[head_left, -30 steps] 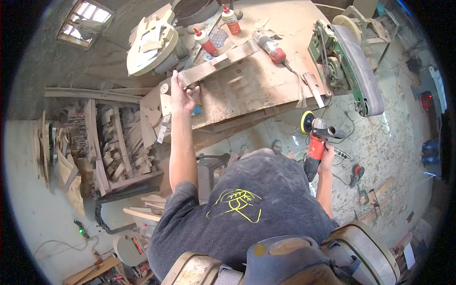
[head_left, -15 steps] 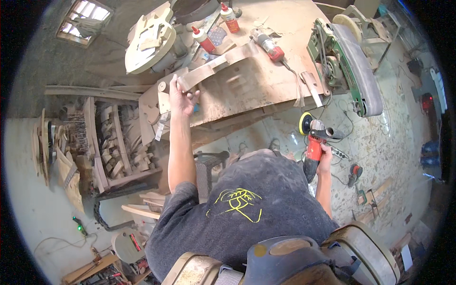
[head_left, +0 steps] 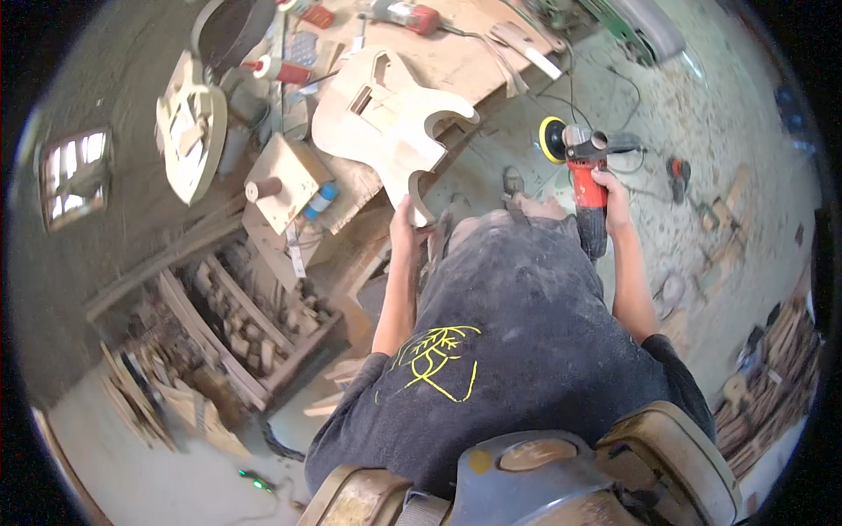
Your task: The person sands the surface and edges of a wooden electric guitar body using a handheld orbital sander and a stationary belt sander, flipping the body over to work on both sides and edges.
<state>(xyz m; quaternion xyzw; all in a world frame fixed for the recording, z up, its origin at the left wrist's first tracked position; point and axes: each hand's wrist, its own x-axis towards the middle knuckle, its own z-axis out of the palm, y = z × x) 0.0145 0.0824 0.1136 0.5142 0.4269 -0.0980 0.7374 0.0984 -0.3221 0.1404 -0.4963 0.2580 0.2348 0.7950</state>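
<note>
My left hand (head_left: 405, 230) grips a pale wooden electric-guitar body (head_left: 399, 131) by the end of one horn. The body's broad face, with its cut-out cavities, is turned up over the table's near edge; whether it rests on the table I cannot tell. In my right hand (head_left: 617, 200) is a red and black angle polisher (head_left: 588, 180), held by its casing over the floor to the right of the table. Its round yellow-rimmed pad (head_left: 552, 140) stands apart from the guitar body.
The wooden table (head_left: 474, 57) carries red-and-white glue bottles (head_left: 285, 70) and another red power tool (head_left: 408, 16). A second guitar body (head_left: 189, 131) stands at left. A belt sander (head_left: 645, 31) is at far right. Offcuts fill a wooden bin (head_left: 289, 373); cords trail across the floor.
The guitar body, seen edge-on before, has been turned to show its broad face and drawn closer with my left hand. The polisher stays in my right hand. The whole view has shifted.
</note>
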